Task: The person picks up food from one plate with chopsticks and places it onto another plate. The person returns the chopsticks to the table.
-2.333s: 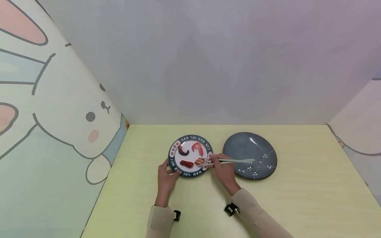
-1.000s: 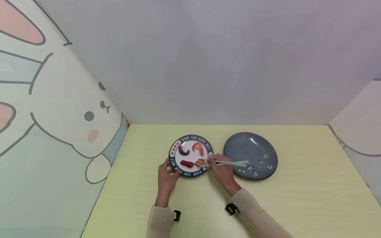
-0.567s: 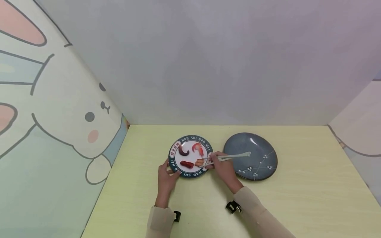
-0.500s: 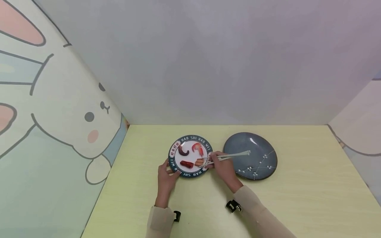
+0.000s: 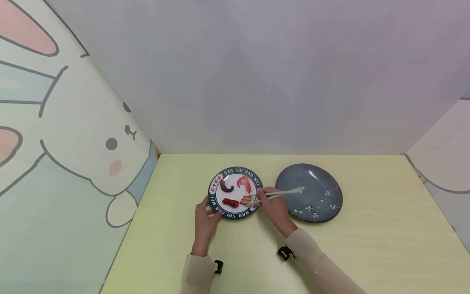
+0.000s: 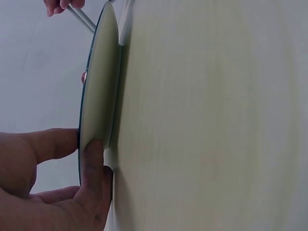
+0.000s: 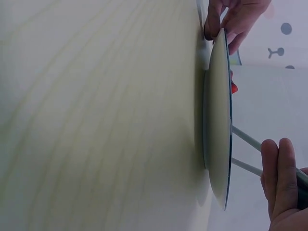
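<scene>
On the small round plate (image 5: 214,209) with a lettered dark-green rim lie a shrimp (image 5: 244,183), a dark curled piece of food (image 5: 226,186), a red chunk (image 5: 230,203) and an orange-brown striped piece (image 5: 246,200). My left hand (image 5: 206,222) grips the near-left rim; the left wrist view puts the thumb above and fingers (image 6: 94,173) beneath. My right hand (image 5: 274,207) holds pale chopsticks (image 5: 290,192) over the right rim. Their tips lie on either side of the striped piece, which still rests on the plate; whether they squeeze it, I cannot tell.
A larger blue-grey plate (image 5: 302,181) with a white blossom pattern stands right of the small plate, partly under the right hand and chopsticks. The pale wooden table (image 5: 378,228) meets a grey wall (image 5: 279,102) at the back. Cartoon-printed panels rise on both sides.
The rear ends of the chopsticks have swung away from me and slightly left, with the right hand shifting a little. The left hand, both plates and the food keep their places.
</scene>
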Tool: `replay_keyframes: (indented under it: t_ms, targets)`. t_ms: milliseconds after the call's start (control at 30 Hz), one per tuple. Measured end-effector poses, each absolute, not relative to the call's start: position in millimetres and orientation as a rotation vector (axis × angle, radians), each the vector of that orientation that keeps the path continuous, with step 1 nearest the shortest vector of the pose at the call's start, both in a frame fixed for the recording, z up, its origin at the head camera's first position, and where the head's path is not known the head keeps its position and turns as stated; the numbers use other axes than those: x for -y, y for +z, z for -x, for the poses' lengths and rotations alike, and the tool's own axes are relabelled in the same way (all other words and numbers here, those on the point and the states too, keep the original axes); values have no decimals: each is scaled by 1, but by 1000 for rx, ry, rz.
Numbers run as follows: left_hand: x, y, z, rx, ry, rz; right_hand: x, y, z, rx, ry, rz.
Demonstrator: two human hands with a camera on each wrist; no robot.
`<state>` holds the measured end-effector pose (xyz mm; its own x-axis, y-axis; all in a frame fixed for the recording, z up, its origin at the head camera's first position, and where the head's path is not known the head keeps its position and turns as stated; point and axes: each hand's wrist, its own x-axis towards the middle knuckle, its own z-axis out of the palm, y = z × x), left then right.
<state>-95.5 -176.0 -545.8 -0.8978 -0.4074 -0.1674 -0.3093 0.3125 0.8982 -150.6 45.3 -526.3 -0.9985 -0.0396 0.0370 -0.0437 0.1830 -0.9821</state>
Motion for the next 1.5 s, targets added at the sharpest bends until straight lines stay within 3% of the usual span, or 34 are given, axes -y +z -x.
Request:
replay_keyframes:
  t_ms: [400,633,1000,1333,1500]
  targets:
    - [175,-546,97,2475,-1652,-686,-51,-524,146,2376,2242,-73]
    - [175,-546,97,2482,-1642,-687,-59,-528,153,2475,2212,-186]
    - [176,-546,98,2487,-1641,-675,-48,-521,143,2382,2118,-122]
    - [176,-547,96,2479,-1640,-673,-71,-520,168,2664,2042,-533]
    - [175,-546,96,2475,-1646,-669,-67,-521,173,2678,2022,-474]
